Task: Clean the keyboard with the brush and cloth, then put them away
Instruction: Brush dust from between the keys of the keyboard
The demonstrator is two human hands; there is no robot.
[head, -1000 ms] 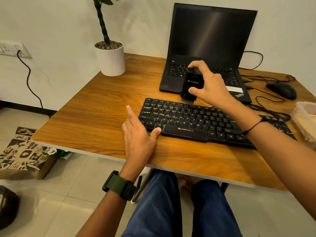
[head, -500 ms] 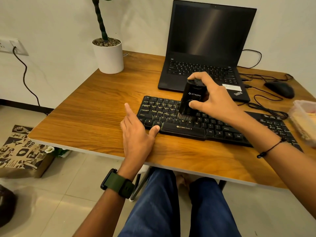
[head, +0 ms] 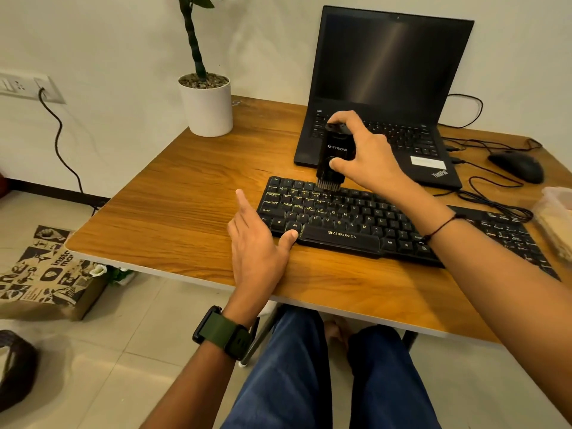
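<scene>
Since half a second ago the brush [head: 335,156] has travelled from the lower rows, near the spacebar, up to the top-left rows of the keyboard [head: 365,221]. It stands nearly upright, long axis vertical, bristles down and touching or just above the keys below the fingers. It is a black block with a short bristle row. The right hand [head: 365,156] pinches it, thumb on its near face and fingertips curled over the top. The left hand [head: 257,243] lies flat beside the keyboard's left end, fingers straight, thumb on its corner. I see no cloth.

Wooden desk [head: 173,212]: keyboard [head: 356,218], laptop [head: 387,97], pot [head: 206,106].
</scene>
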